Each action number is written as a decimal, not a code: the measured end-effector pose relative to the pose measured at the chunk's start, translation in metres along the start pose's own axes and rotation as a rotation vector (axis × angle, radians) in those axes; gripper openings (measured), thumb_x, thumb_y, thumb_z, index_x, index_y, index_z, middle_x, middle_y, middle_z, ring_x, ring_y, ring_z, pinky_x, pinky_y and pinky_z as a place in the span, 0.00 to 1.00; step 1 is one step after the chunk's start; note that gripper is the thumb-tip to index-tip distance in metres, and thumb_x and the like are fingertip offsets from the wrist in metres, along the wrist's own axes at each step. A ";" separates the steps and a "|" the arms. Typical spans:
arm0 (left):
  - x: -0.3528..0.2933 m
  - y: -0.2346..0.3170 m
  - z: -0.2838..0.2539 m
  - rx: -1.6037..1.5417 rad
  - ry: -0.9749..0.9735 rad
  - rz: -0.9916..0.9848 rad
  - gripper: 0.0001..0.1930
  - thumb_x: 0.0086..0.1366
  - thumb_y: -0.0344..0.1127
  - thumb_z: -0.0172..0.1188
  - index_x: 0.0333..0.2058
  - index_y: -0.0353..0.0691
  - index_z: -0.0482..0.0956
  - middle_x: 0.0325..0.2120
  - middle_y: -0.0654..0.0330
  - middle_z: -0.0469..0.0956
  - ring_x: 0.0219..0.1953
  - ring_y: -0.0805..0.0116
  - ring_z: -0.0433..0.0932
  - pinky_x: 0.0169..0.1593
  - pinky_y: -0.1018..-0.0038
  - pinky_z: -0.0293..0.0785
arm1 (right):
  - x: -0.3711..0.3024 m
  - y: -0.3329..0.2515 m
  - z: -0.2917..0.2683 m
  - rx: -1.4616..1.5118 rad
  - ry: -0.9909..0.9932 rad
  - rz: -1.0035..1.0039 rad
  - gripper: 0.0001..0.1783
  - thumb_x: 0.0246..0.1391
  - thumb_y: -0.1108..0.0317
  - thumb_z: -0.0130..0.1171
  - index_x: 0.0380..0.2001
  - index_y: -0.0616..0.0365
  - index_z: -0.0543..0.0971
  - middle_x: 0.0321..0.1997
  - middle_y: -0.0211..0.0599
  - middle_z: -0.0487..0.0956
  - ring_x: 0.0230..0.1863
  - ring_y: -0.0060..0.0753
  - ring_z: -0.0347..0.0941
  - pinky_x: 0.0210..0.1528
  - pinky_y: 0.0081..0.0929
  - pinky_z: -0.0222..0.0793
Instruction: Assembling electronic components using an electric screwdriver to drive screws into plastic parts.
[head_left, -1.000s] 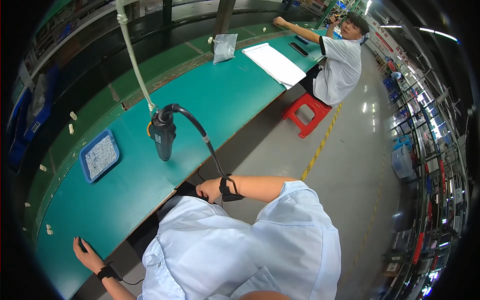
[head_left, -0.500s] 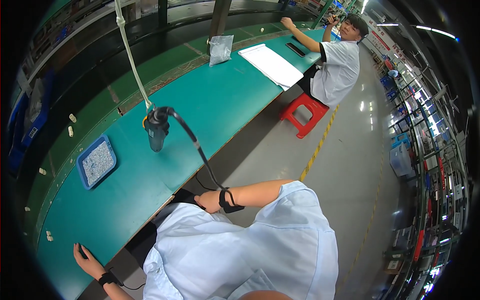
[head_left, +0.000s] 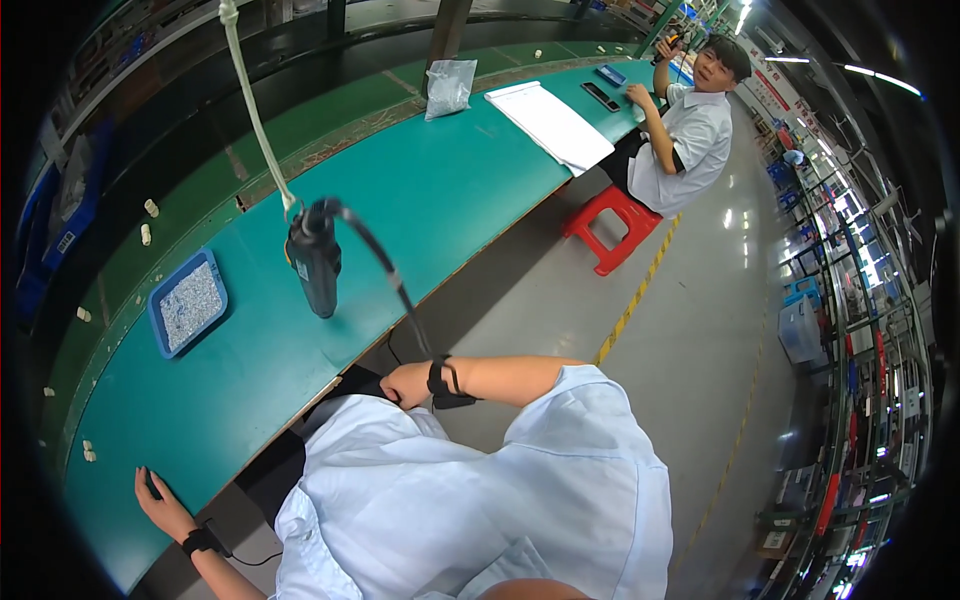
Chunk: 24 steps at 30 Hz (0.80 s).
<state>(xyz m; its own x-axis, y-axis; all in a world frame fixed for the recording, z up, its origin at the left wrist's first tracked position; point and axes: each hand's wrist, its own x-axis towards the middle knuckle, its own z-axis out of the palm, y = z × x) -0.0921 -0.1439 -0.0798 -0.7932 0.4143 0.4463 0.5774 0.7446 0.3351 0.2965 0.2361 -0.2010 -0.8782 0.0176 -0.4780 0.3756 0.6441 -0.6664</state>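
My left hand [head_left: 163,506] rests on the green tabletop [head_left: 400,230] near its front edge, at the lower left. Its thumb and forefinger are apart, and it holds nothing that I can see. Low at my lap, just off the table edge, is my right hand [head_left: 408,384]; its fingers are mostly hidden. A black electric screwdriver [head_left: 316,265] hangs from a pale cord [head_left: 255,110] over the table, its dark cable running down toward my right wrist. Left of it lies a blue tray [head_left: 157,322] filled with small silvery parts.
Beyond the table runs a green conveyor belt [head_left: 205,200] carrying several small cream-coloured pieces. A clear plastic bag [head_left: 451,88], white papers [head_left: 550,125] and a phone [head_left: 601,96] lie further along. A co-worker [head_left: 690,135] sits on a red stool [head_left: 612,230] at the far right.
The co-worker's outstretched arm has drawn back toward their body, and a small blue tray now shows near it. My view has shifted slightly; my hands stay nearly as they were.
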 end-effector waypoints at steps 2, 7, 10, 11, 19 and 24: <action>0.000 0.000 0.001 0.003 -0.001 0.015 0.16 0.66 0.37 0.49 0.47 0.33 0.72 0.50 0.52 0.71 0.52 0.57 0.69 0.56 0.67 0.62 | 0.000 -0.004 -0.023 0.032 -0.155 -0.031 0.17 0.46 0.58 0.60 0.35 0.58 0.73 0.30 0.41 0.79 0.31 0.40 0.77 0.32 0.36 0.71; 0.002 0.003 0.000 -0.022 -0.009 -0.008 0.15 0.66 0.36 0.49 0.47 0.33 0.72 0.49 0.52 0.71 0.52 0.57 0.69 0.56 0.67 0.62 | -0.031 -0.012 -0.079 0.684 -0.298 0.134 0.19 0.52 0.53 0.58 0.39 0.56 0.75 0.33 0.35 0.80 0.33 0.29 0.78 0.33 0.27 0.74; 0.003 0.004 0.001 -0.023 -0.007 0.001 0.14 0.66 0.35 0.49 0.46 0.33 0.73 0.49 0.52 0.71 0.52 0.57 0.69 0.56 0.67 0.62 | -0.040 0.003 -0.090 0.958 -0.202 0.106 0.21 0.52 0.52 0.58 0.42 0.56 0.75 0.35 0.35 0.80 0.33 0.29 0.78 0.34 0.27 0.75; 0.002 0.003 0.001 -0.019 -0.004 -0.004 0.14 0.66 0.35 0.49 0.46 0.33 0.73 0.49 0.52 0.72 0.52 0.57 0.69 0.56 0.67 0.62 | -0.037 0.012 -0.086 0.931 -0.208 0.118 0.23 0.51 0.52 0.59 0.43 0.56 0.74 0.35 0.36 0.79 0.33 0.29 0.78 0.34 0.27 0.75; -0.001 -0.016 0.001 -0.053 -0.002 -0.020 0.13 0.64 0.30 0.50 0.45 0.30 0.73 0.47 0.51 0.73 0.51 0.58 0.70 0.57 0.69 0.62 | 0.007 0.020 -0.031 0.430 -0.209 0.028 0.22 0.48 0.54 0.59 0.38 0.62 0.76 0.30 0.33 0.77 0.30 0.22 0.73 0.29 0.21 0.72; 0.012 0.020 -0.012 -0.028 0.091 0.015 0.10 0.61 0.28 0.53 0.42 0.35 0.74 0.47 0.54 0.73 0.51 0.58 0.70 0.56 0.69 0.64 | 0.018 0.035 -0.026 0.387 -0.358 0.067 0.19 0.49 0.56 0.57 0.35 0.61 0.76 0.28 0.31 0.76 0.26 0.20 0.69 0.28 0.22 0.66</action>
<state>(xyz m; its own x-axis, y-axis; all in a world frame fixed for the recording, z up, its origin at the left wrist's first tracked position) -0.0879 -0.1301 -0.0578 -0.7646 0.3748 0.5244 0.5949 0.7235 0.3502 0.2862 0.2787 -0.2175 -0.7177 -0.2571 -0.6471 0.5687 0.3199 -0.7578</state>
